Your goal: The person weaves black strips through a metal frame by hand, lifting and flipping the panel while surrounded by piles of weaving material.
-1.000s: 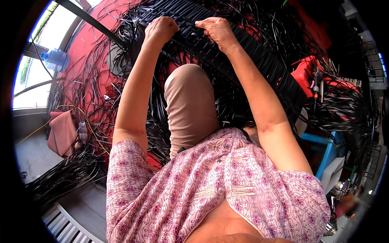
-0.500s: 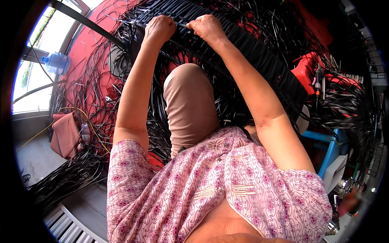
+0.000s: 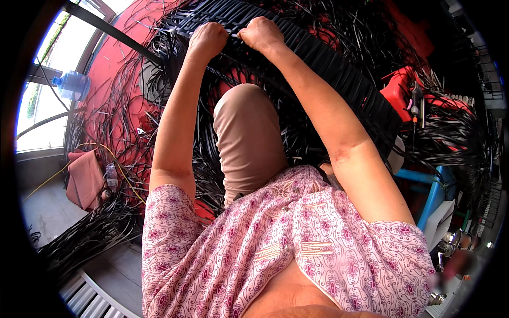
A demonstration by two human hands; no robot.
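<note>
Gripping the top edge of a black woven strap panel (image 3: 318, 58) that leans over the raised knee (image 3: 249, 138), the left hand (image 3: 208, 40) and right hand (image 3: 261, 33) sit close together, fingers curled shut on one strand, probably to pull it tight; loose black straps (image 3: 90, 238) lie on the floor.

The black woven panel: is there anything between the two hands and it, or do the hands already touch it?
Nothing visible is in the way. The left hand and the right hand are both closed on the near edge of the black woven panel, side by side. Loose black strips hang around it, not between.
</note>
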